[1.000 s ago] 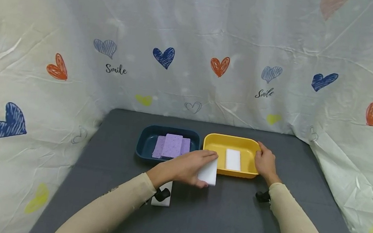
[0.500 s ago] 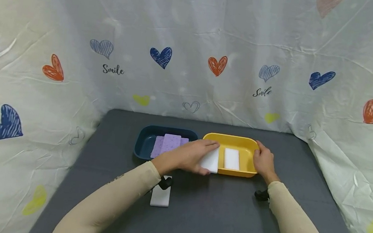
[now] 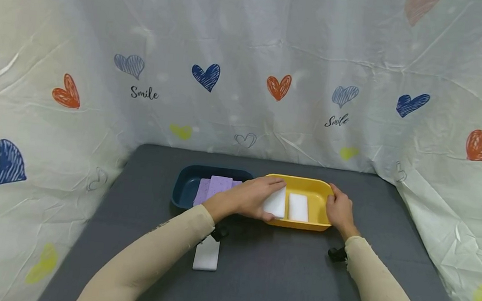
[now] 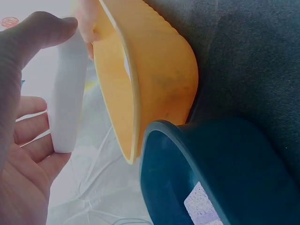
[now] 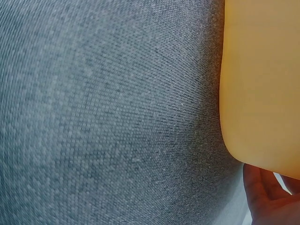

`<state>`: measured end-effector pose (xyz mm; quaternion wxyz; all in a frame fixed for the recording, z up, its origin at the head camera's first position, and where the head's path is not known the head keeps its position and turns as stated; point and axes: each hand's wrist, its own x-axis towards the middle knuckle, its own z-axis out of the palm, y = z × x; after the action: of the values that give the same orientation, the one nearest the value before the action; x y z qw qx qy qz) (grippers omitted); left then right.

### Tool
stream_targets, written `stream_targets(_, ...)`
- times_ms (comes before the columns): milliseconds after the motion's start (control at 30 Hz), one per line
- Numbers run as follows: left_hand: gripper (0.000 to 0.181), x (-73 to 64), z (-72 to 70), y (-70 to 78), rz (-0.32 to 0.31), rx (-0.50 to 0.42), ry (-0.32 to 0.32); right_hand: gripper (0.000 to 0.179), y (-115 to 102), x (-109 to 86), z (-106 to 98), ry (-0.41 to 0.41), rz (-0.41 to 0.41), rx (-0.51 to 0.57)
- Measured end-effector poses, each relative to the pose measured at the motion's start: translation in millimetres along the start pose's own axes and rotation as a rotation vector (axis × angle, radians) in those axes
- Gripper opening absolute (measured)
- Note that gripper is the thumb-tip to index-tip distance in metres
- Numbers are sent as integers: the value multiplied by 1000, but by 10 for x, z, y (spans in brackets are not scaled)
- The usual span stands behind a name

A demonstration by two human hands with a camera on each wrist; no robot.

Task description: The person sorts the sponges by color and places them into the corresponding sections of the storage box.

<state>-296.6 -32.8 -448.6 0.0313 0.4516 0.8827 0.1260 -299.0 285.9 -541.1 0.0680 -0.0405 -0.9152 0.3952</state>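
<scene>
My left hand (image 3: 255, 198) pinches a white sponge block (image 3: 276, 203) between thumb and fingers, over the left part of a yellow tray (image 3: 318, 203). In the left wrist view that sponge block (image 4: 68, 93) stands apart from the tray's rim (image 4: 133, 84). A second white sponge block (image 3: 298, 208) lies inside the tray, to the right of the held one. At the tray's right end, my right hand (image 3: 340, 210) grips the rim; the right wrist view shows its fingers (image 5: 262, 192) at the tray's corner, partly hidden by the wall.
A dark blue tray (image 3: 185, 189) with several purple sponges (image 3: 221, 183) stands left of the yellow one, partly behind my left arm. Another white block (image 3: 207, 256) lies on the grey tabletop (image 3: 280, 282) in front. A heart-patterned curtain (image 3: 244, 38) hangs behind the table.
My left hand has carried the white sponge block forward, from the yellow tray's front left corner to over its left part. The right hand has kept its grip on the tray's end.
</scene>
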Motion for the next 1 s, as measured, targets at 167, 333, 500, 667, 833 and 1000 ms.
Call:
stream_targets(167, 95, 76, 1, -1, 6, 14, -3, 57, 9, 0, -2, -8, 2, -5)
stream_targets(333, 98, 158, -4, -20, -31, 7, -35, 57, 3, 8, 0, -1, 4, 3)
stream_targets(500, 99, 214, 2, -54, -72, 2, -74, 57, -3, 11, 0, 2, 0, 3)
stream_targets(667, 99, 258, 32, -90, -79, 2, -97, 57, 4, 18, -4, 6, -9, -1)
stream_targets(833, 98, 320, 93, -124, -89, -20, -104, 57, 6, 22, 1, 3, 2, -5)
stream_targets(1000, 98, 396, 179, -156, -81, -39, -96, 57, 10, 27, 11, 4, 12, -2)
